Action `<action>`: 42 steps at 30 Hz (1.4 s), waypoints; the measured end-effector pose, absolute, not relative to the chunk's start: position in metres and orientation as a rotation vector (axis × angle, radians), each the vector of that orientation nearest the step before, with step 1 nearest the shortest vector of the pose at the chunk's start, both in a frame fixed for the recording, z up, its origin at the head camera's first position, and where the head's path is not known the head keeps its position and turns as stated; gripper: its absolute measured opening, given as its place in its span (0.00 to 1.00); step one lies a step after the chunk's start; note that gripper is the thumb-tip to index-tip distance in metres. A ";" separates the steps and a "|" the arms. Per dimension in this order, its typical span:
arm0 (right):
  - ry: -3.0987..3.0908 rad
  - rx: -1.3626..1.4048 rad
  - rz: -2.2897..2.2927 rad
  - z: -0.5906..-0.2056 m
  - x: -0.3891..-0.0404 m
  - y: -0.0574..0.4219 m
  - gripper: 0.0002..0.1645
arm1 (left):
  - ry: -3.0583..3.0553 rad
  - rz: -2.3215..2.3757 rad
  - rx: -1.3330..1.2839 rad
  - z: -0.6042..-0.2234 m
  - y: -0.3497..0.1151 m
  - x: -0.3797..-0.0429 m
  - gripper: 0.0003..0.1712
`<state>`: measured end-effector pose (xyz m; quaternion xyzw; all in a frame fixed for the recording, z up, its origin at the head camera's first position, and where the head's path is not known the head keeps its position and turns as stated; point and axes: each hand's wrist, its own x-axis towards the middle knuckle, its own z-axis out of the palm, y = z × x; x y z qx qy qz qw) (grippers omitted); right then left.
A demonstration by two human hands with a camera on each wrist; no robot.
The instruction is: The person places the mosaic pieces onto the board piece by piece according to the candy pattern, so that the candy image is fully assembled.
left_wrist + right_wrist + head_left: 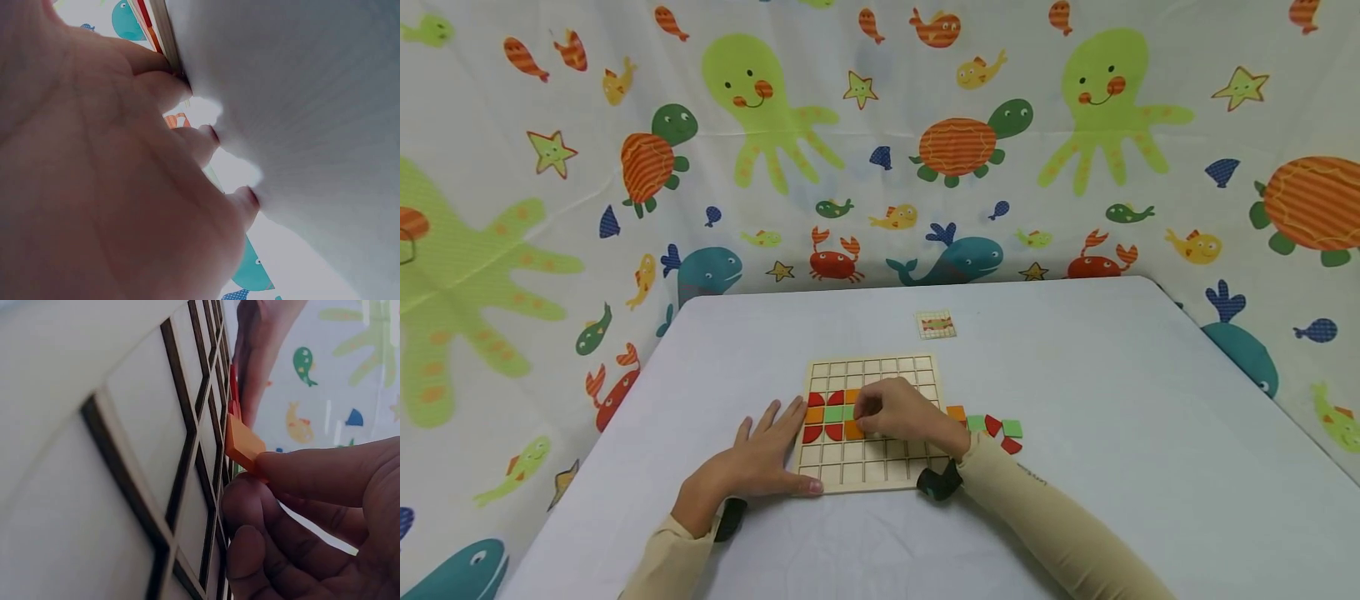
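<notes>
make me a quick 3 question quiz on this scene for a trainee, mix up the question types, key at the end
1. Multiple choice: In the right wrist view, what colour is the piece at the fingertips of the right hand?
A) blue
B) orange
C) purple

2. True or false: The small card lies beyond the far edge of the gridded board, as the person sees it.

3. Fill in the blank: The pieces on the table to the right of the board are orange, green and ____.

Key:
1. B, an orange piece.
2. True.
3. Red.
</notes>
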<state>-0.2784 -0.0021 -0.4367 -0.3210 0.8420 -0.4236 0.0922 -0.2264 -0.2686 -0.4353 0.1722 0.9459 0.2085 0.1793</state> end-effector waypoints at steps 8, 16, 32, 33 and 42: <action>2.520 -0.963 -1.215 -0.437 -0.277 -0.005 0.03 | 2.674 0.604 0.486 -0.433 -0.268 -0.225 0.79; 2.571 -1.000 -1.175 -0.436 -0.275 -0.007 0.04 | 2.673 0.601 0.491 -0.433 -0.268 -0.226 0.79; 2.611 -1.003 -1.170 -0.436 -0.271 -0.007 0.07 | 2.662 0.606 0.480 -0.432 -0.265 -0.227 0.79; 2.606 -0.998 -1.180 -0.435 -0.271 -0.006 0.06 | 2.663 0.607 0.481 -0.432 -0.265 -0.227 0.79; 2.558 -0.912 -1.252 -0.430 -0.270 0.015 0.08 | 2.679 0.584 0.472 -0.434 -0.265 -0.227 0.80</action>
